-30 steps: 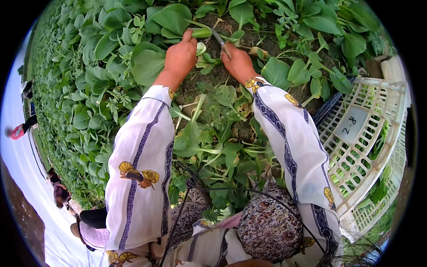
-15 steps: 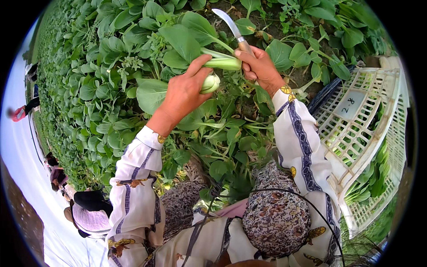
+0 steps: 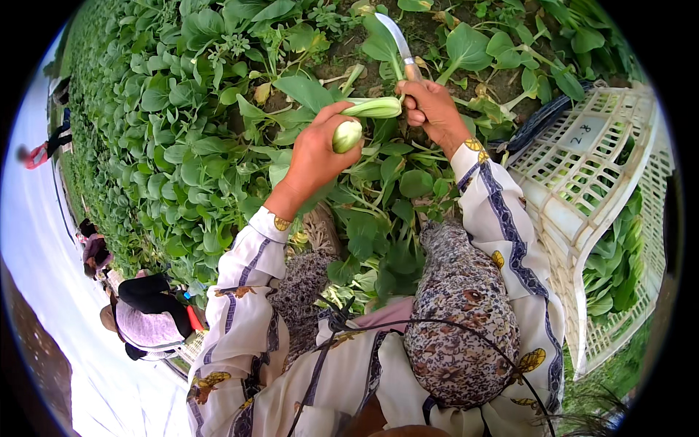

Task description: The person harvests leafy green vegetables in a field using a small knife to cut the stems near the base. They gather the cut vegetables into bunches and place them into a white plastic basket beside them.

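Two leafy greens point(image 3: 377, 108) inside the left grip point(image 3: 319, 153)

Grips two pale-green veg heads point(image 3: 378, 108) in L hand point(image 3: 318, 151); holds curved knife point(image 3: 402, 46), w/ blade fwd, in R hand point(image 3: 431, 109) nr upper head's base. Shows white slotted crate point(image 3: 547, 179) at R, w/ greens point(image 3: 616, 273) inside.

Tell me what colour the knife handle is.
Brown, where the knife handle shows beyond the right hand; seen best in the head view, the only one.
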Demonstrator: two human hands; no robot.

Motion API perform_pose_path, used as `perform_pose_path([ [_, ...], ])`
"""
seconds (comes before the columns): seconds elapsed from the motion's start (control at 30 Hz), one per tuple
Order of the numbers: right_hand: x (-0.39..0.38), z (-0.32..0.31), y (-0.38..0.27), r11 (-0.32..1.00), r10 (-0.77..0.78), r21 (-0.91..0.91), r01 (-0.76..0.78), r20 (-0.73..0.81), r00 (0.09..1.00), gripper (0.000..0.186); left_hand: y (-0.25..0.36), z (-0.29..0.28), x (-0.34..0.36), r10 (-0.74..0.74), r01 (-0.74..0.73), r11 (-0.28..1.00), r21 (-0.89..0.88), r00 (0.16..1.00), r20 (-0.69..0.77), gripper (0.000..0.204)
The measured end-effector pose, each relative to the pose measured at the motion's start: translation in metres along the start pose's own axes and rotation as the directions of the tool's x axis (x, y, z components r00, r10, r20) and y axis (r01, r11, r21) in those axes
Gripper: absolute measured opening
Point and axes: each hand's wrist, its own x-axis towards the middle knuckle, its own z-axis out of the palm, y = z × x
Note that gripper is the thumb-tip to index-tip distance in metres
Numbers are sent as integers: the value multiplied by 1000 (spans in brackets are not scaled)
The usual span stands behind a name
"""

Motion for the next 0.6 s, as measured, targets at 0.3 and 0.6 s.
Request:
perform_pose_path([
  [0.3,-17,12,21,931,-157,-309,194,141,978,31,-15,13,-5,-374,460,666,-587,887,272,34],
  [0.6,-5,26,26,880,-97,-437,185,216,972,21,-35,-8,18,-329,566,512,-646,824,462,56],
])
